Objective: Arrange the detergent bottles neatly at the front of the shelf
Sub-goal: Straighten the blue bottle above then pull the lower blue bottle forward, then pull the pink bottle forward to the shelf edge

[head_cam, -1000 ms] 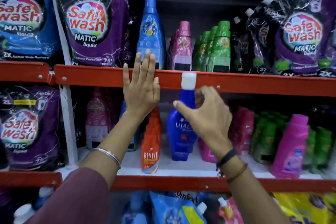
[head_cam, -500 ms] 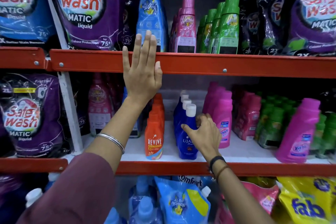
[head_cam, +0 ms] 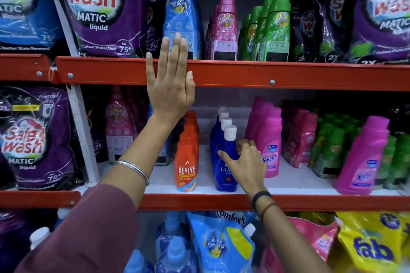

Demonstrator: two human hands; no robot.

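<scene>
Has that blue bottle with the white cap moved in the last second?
Yes. The blue bottle came down from the upper red rail onto the white shelf.

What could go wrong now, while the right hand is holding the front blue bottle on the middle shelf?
1. The right hand grips the front blue bottle at its side; a push could probably knock down the row of blue bottles standing close behind it.
2. The orange bottle stands near on the left; a sideways slip might tip it.
3. The left hand leans flat on the red shelf edge, so it may not catch a fall in time.
</scene>
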